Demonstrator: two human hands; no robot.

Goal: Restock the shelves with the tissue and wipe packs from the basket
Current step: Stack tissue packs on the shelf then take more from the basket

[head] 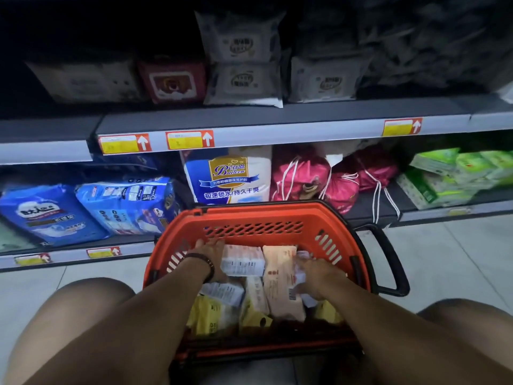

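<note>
The person crouches before the shelving with both arms reaching into a red basket [249, 211] that stands on the tiled floor [444, 259] between the knees, its black handle [388, 259] folded out to the right. The left hand [208, 254], a dark bracelet [204, 259] at its wrist, lies near the basket's far wall with its fingers fairly straight, touching the left end of a white pack [243, 262]; whether the thumb grips it cannot be told. The right hand [316, 276] has its fingers curled round a small white pack [302, 259], blurred, just right of a long peach pack [279, 273]. Yellow packs [212, 315] lie nearer the person, under the forearms. The packs are all inside the basket. On the upper shelf [277, 129], 2 pale wipe packs [241, 65] stand stacked with others beside them. The lower shelf [138, 247] holds blue packs [50, 209] on the left, pink drawstring bags [299, 173] in the middle and green packs [449, 173] on the right
</note>
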